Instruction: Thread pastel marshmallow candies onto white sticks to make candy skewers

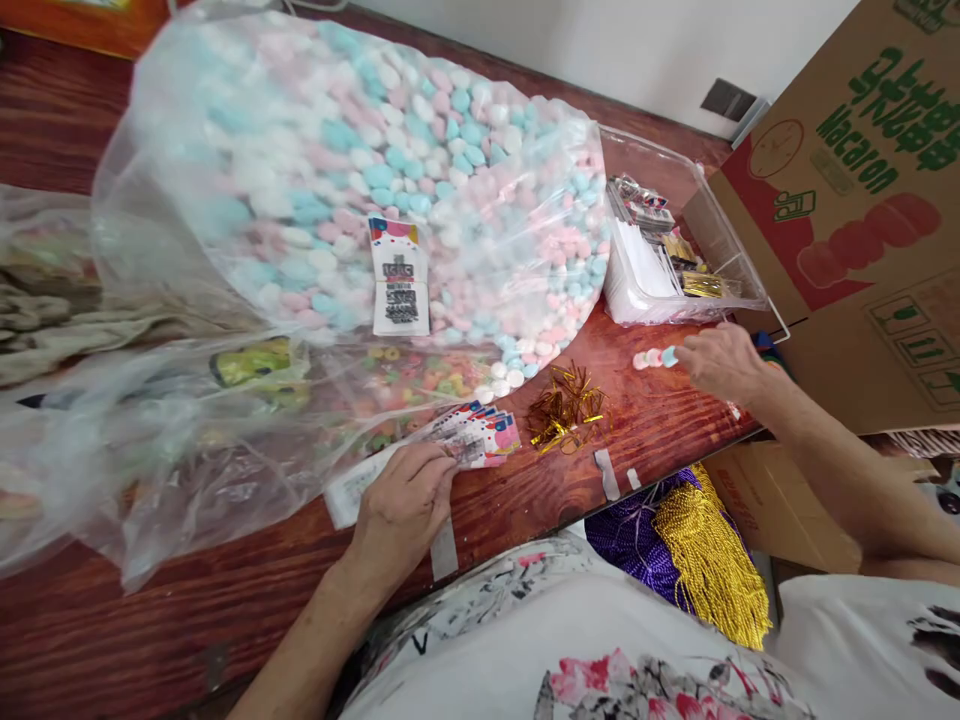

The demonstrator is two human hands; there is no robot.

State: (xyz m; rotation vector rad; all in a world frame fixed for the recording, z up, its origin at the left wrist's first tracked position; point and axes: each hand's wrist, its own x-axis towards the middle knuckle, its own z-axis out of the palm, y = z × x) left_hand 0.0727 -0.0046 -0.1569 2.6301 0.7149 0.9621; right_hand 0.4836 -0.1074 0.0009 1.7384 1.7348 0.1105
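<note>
From the loose strips (566,412) on my desk (495,515), the sack of sweets (390,140) lies at eleven o'clock, a card bundle (401,290) on top. The fanned cards (487,438) lie at nine, my left grip (405,500) at eight. At two come the row of sweets (655,357), my right grip (721,360) just beyond, then the carton (847,230). The basket (736,240) sits at one.

Worktop (521,505) of dark red wood, grained and glossy; far bag (360,150) of thin clear plastic, creased and shiny; sweets (655,357) at right matt and smooth; near cards (480,437) of smooth printed paper; ties (566,408) glinting like gold foil; far-right tray (652,308) of clear glossy plastic; right carton (836,335) of matt cardboard; near tassels (712,570) of silky thread; shirt (517,640) of matt cloth.
</note>
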